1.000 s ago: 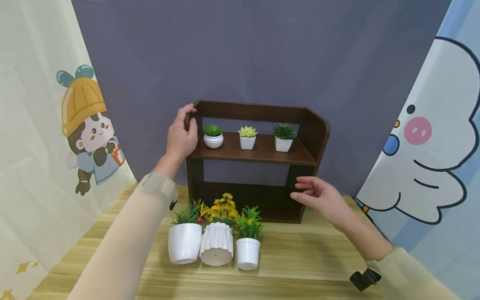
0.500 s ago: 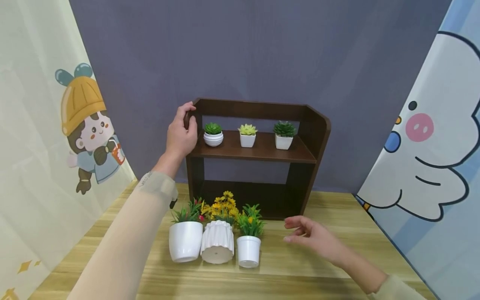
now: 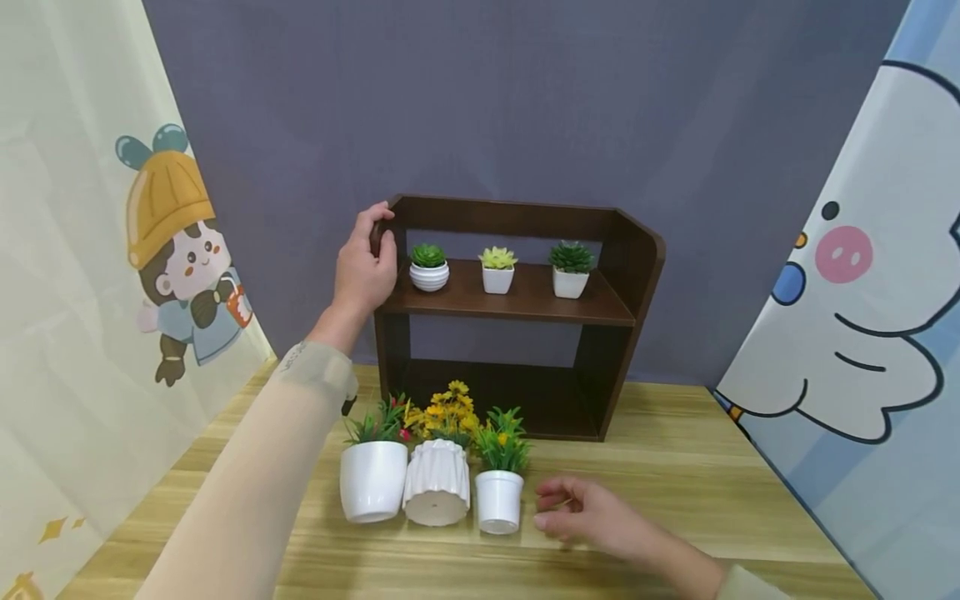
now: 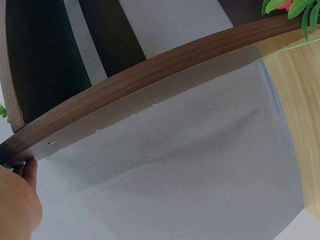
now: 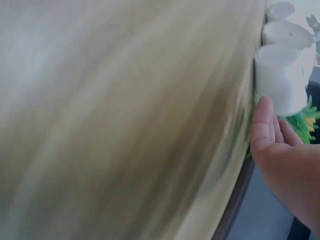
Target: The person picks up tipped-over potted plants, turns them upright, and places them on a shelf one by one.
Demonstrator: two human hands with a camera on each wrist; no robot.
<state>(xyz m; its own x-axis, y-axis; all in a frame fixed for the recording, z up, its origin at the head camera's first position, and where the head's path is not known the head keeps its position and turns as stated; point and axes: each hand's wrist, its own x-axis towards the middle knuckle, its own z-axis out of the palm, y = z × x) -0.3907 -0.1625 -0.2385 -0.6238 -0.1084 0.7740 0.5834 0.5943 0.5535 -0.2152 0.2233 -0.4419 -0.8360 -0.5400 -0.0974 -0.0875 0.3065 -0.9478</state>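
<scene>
My left hand (image 3: 373,242) grips the top left corner of a dark brown two-level shelf (image 3: 622,287) that stands against the wall. The left wrist view shows that hand (image 4: 20,197) at the shelf's side board (image 4: 150,82). Three flower pots stand in a row in front of the shelf: a smooth white pot (image 3: 372,492), a ribbed white pot (image 3: 437,493) and a small white pot (image 3: 498,502). My right hand (image 3: 553,507) hovers low over the table just right of the small pot (image 5: 282,82), fingers relaxed and holding nothing. Whether the fingertips (image 5: 264,112) touch the pot is unclear.
Three small succulents sit on the upper shelf: a round striped pot (image 3: 429,268), a yellow-green one (image 3: 497,271) and a dark green one (image 3: 570,271). The wooden table (image 3: 675,492) is bordered by cartoon curtains left (image 3: 112,275) and right (image 3: 862,333).
My right hand came down from the shelf's right side to the table beside the small white pot. My left hand kept its grip on the shelf corner.
</scene>
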